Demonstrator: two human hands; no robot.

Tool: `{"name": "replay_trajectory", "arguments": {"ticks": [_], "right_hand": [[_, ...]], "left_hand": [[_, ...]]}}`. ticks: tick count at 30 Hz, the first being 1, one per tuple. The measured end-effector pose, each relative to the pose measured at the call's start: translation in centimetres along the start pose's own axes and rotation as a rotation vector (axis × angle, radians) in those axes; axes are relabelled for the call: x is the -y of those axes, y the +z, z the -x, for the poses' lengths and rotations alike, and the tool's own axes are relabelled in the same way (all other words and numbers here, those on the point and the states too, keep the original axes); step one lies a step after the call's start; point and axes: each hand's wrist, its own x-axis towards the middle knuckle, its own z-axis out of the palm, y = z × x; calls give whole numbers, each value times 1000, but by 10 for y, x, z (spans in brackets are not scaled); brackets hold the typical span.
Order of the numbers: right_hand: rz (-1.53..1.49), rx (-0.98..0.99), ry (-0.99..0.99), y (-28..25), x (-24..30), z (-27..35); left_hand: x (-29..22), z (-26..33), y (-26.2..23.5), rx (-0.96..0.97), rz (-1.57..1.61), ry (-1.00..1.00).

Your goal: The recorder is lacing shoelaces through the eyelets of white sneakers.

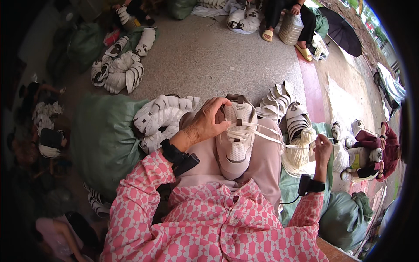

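Observation:
A white and beige shoe upper [235, 155] with brown trim rests on my lap, its toe toward me. My left hand [207, 118] is closed on its side, thumb and fingers near the eyelets. White shoelaces [273, 134] run from the eyelets out to the right. At that side my right hand [323, 149] is raised with its fingers pinched on a shoelace end. Just left of that hand, a thick hank of cream laces [301, 146] lies beside my knee.
Stacked shoe uppers lie left [163, 115] and right [276, 101] of my knees. A bulging green sack [104, 139] stands at my left. More upper bundles [117, 72] lie on the floor [196, 52]. Other people sit around, one by a plastic jug [291, 29].

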Motion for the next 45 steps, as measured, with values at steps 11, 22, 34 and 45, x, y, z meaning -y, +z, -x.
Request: {"name": "replay_trajectory", "arguments": {"ticks": [11,22,34,45], "right_hand": [[-280,551,-429,88,193,102],[124,449,-692,112,215,103],[156,631,-852,115,222,80],[186,471,-745,112,226,100]], "left_hand": [[-24,5,18,-223,-290,224],[-16,4,29,-278,-126,43],[-13,6,32,-247,0,-126],[-17,10,30,-228,36,-163]]}}
